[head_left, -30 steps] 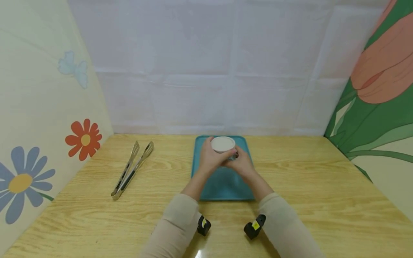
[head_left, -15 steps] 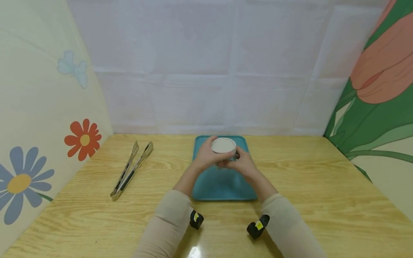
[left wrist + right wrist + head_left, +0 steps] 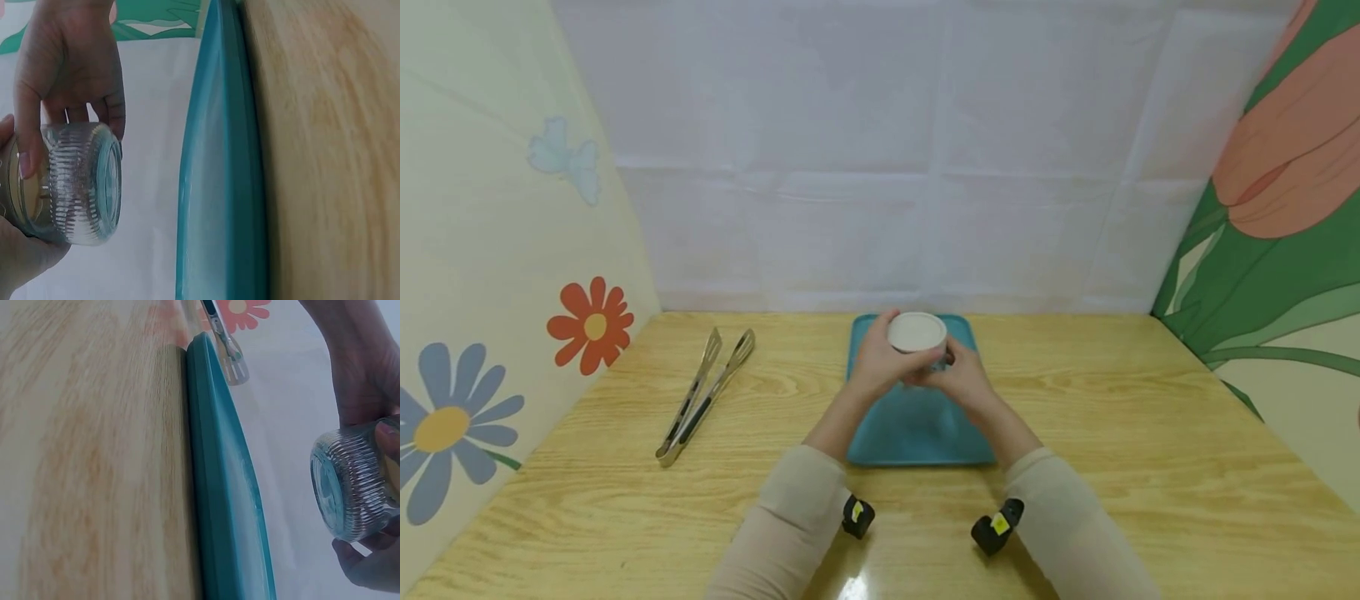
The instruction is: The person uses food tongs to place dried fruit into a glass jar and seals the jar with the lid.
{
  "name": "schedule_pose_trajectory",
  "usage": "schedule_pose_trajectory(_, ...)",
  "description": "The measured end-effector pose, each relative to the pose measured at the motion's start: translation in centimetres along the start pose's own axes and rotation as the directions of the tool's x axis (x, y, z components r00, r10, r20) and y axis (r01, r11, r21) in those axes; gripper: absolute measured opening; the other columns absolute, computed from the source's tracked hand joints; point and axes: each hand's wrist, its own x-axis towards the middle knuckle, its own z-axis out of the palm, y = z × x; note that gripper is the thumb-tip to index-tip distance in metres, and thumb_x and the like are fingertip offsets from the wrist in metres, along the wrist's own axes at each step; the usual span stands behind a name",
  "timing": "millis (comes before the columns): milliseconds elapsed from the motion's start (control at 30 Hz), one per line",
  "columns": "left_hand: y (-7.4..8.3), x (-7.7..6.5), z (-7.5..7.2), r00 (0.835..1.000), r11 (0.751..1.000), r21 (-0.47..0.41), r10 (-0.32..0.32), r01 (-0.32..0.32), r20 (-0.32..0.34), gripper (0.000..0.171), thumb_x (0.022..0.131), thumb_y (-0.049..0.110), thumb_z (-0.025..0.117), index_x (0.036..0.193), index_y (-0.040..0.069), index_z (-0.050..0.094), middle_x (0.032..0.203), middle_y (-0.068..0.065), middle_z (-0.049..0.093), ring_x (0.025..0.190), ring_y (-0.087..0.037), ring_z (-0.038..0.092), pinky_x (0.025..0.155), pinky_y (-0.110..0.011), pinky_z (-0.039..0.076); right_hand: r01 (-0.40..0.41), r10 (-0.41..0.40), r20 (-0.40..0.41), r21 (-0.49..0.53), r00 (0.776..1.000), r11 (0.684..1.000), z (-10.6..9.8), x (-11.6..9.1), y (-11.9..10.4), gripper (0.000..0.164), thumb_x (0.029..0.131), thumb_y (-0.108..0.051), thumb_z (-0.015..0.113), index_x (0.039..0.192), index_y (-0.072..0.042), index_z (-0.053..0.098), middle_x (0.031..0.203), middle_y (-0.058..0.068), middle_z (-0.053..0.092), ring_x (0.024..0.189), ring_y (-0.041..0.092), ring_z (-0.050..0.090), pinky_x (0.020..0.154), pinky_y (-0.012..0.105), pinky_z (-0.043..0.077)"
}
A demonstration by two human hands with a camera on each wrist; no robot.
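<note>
A clear ribbed glass jar (image 3: pixel 78 184) with a round white lid (image 3: pixel 917 332) is held upright above the blue-green tray (image 3: pixel 917 446). My left hand (image 3: pixel 880 362) wraps round the jar's left side, its thumb across the front just below the lid. From the other side my right hand (image 3: pixel 962 379) grips the jar, with fingers curled round its side. Both wrist views show a gap between the glass base and the tray. In the right wrist view the right hand (image 3: pixel 375 569) sits at the lower edge, partly cut off by the frame.
Metal tongs (image 3: pixel 703 400) with black grips lie on the wooden table (image 3: pixel 1112 433) left of the tray. A white cloth (image 3: pixel 880 167) hangs behind the table. Flower-patterned panels (image 3: pixel 490 250) stand at both sides. Each wrist carries a small black camera (image 3: pixel 857 517).
The left forearm has shifted left since a second ago. The jar dipped slightly, then rose a little, with both hands still on it. The tongs and tray stay put.
</note>
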Motion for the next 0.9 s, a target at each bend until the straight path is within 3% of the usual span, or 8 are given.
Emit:
schedule_pose_trajectory(233,0.0,-0.3,1.0,0.991,0.992,0.121,0.059,-0.044,-0.119,0.082,0.058,0.038,0.077,0.123,0.002,0.040,0.108,-0.014,0.047,0.092,-0.025,0.047,0.073,-0.039,0.040,0.040,-0.044,-0.075,-0.056,0.996,0.998,0.2,0.6,0.9,0.060,0.063,-0.005,0.073,0.119,-0.007,0.050,0.119,0.008,0.048,0.108,0.023,0.041,0.080,0.038,0.040)
schedule_pose_trajectory(400,-0.2,-0.5,1.2,0.994,0.991,0.132,0.048,-0.035,-0.099,0.084,0.059,0.037,0.076,0.126,0.003,0.037,0.112,-0.014,0.044,0.094,-0.025,0.046,0.074,-0.039,0.040,0.040,-0.043,-0.063,-0.041,0.997,0.998,0.2,0.6,1.3,0.059,0.065,-0.005,0.072,0.120,-0.006,0.049,0.120,0.009,0.048,0.109,0.023,0.041,0.080,0.037,0.041)
schedule_pose_trajectory(667,0.3,0.0,0.6,0.997,1.000,0.006,-0.005,0.006,-0.076,0.086,0.060,0.033,0.077,0.127,0.000,0.035,0.114,-0.015,0.045,0.097,-0.025,0.046,0.078,-0.039,0.040,0.007,-0.007,-0.019,0.014,1.000,1.000,0.0,0.5,0.9,0.061,0.068,-0.009,0.072,0.123,-0.013,0.047,0.122,0.006,0.043,0.105,0.025,0.039,0.075,0.038,0.043)
schedule_pose_trajectory(900,0.4,0.1,0.5,0.996,0.999,0.051,0.007,-0.002,-0.087,0.085,0.060,0.034,0.077,0.126,-0.002,0.036,0.114,-0.015,0.046,0.097,-0.025,0.047,0.078,-0.038,0.040,0.005,-0.005,-0.017,-0.011,1.000,1.000,0.2,0.4,0.8,0.063,0.068,-0.014,0.074,0.124,-0.016,0.046,0.126,0.004,0.040,0.109,0.026,0.037,0.076,0.041,0.042)
